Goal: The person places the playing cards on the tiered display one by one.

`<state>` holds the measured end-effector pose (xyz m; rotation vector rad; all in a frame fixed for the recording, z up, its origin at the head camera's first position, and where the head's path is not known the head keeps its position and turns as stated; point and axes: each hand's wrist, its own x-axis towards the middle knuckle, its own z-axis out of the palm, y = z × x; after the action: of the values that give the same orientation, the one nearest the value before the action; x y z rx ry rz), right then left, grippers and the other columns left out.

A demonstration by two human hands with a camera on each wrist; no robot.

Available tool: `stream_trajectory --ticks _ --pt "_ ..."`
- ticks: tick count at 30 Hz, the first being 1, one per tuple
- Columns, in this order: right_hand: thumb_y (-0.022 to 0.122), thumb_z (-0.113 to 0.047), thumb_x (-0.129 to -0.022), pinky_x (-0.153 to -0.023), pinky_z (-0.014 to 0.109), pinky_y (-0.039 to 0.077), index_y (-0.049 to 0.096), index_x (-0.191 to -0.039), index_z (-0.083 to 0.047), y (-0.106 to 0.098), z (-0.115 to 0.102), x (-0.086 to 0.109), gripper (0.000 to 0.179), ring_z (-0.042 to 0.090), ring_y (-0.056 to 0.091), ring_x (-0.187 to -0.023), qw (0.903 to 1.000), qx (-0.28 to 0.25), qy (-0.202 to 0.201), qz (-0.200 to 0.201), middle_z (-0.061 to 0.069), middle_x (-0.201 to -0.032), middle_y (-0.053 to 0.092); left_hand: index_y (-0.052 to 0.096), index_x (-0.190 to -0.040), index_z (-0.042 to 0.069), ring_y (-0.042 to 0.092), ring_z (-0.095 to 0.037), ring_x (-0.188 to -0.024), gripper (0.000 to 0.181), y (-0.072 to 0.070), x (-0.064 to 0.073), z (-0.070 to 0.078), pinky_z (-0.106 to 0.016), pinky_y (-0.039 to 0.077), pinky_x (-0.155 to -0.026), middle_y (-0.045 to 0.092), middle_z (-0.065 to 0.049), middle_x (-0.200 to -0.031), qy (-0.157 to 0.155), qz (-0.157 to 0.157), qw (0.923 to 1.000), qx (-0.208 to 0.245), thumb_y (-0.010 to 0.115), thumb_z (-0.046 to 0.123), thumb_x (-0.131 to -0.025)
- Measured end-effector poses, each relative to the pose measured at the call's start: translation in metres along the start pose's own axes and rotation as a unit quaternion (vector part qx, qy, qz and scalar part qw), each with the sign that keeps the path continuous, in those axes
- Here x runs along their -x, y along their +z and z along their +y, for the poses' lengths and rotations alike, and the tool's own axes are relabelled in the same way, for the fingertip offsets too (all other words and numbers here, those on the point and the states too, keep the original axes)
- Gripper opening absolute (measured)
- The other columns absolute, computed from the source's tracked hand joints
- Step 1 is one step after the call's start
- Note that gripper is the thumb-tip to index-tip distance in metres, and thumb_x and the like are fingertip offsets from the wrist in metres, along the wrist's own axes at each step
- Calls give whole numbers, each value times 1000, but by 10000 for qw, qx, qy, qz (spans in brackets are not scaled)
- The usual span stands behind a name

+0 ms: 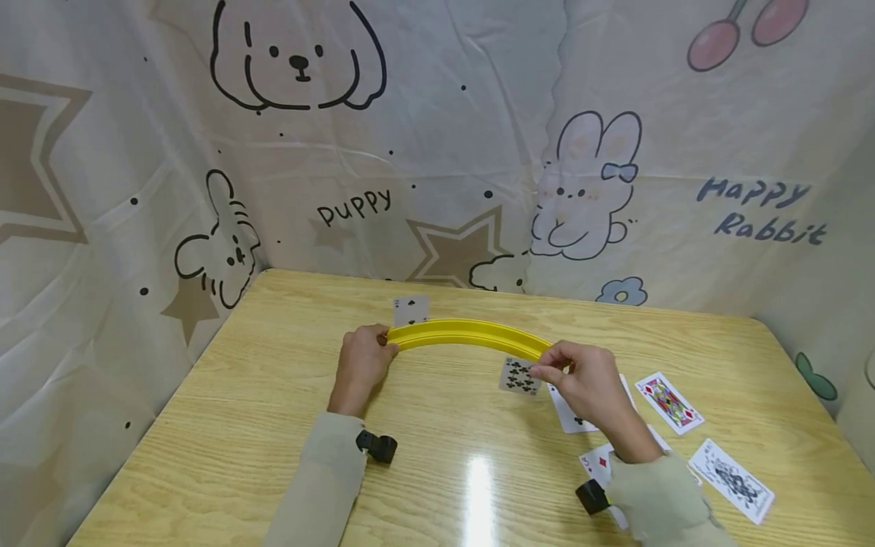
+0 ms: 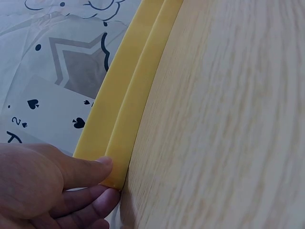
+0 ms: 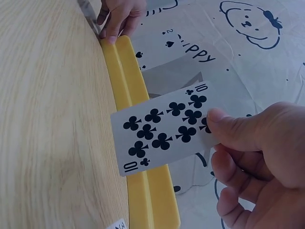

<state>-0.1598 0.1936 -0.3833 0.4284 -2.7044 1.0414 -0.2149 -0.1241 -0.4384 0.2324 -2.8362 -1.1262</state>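
A curved yellow card holder [image 1: 465, 331] lies across the table, its slot running along its length. My left hand [image 1: 364, 366] pinches its left end between thumb and fingers. Upright in the slot near that end stands a two of spades [image 2: 52, 109]. My right hand [image 1: 584, 380] holds a ten of clubs [image 3: 159, 131] by one edge between thumb and fingers. In the head view this card appears just in front of the holder's right part, and in the right wrist view it overlaps the holder.
Face-up cards lie at the right: a diamond face card [image 1: 670, 403], a joker [image 1: 733, 481], a red diamond card [image 1: 593, 463] partly under my right forearm, and a black-suited card [image 1: 569, 414] partly behind my hand. A printed cloth [image 1: 437, 152] hangs behind the wooden table [image 1: 273, 365].
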Motion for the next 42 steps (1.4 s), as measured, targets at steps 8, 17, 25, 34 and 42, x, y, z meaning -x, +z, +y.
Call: stream_trajectory --ticks 8,17,25,34,42 --pt "82 -10 -84 -49 26 37 70 -77 -11 11 0 -14 14 18 48 -60 9990 -451 59 -22 -5 -70 64 68 -126 -1 66 -28 -100 39 1 -1 -1 -41 54 -86 71 -16 -108 10 28 10000 -27 76 13 -91" --pt "81 -12 -85 -51 27 40 70 -80 -11 24 -1 -32 12 19 51 -64 9974 -688 162 -133 -3 -75 66 68 -127 0 66 -27 -100 40 0 0 2 -40 54 -86 71 -16 -109 21 23 10000 -1 76 14 -91" --pt "81 -11 -86 -54 27 45 71 -81 -9 35 -7 -46 11 19 58 -65 9943 -1038 164 -183 0 -76 68 67 -129 2 67 -27 -101 41 0 0 2 -40 55 -85 71 -15 -111 -31 -9 10000 23 75 14 -91" --pt "81 -10 -85 -56 27 46 70 -83 -8 45 -12 -61 11 19 58 -67 9929 -1139 199 -295 1 -79 69 68 -127 1 67 -26 -100 39 0 -1 2 -40 55 -85 71 -15 -108 15 70 10000 -2 76 13 -91" --pt "81 -9 -84 -55 26 45 71 -81 -7 57 -19 -74 11 17 57 -65 9914 -1275 25 -290 0 -77 70 68 -128 1 66 -25 -98 40 -1 0 -3 -39 55 -85 71 -14 -108 -73 -1 10000 29 76 14 -91"
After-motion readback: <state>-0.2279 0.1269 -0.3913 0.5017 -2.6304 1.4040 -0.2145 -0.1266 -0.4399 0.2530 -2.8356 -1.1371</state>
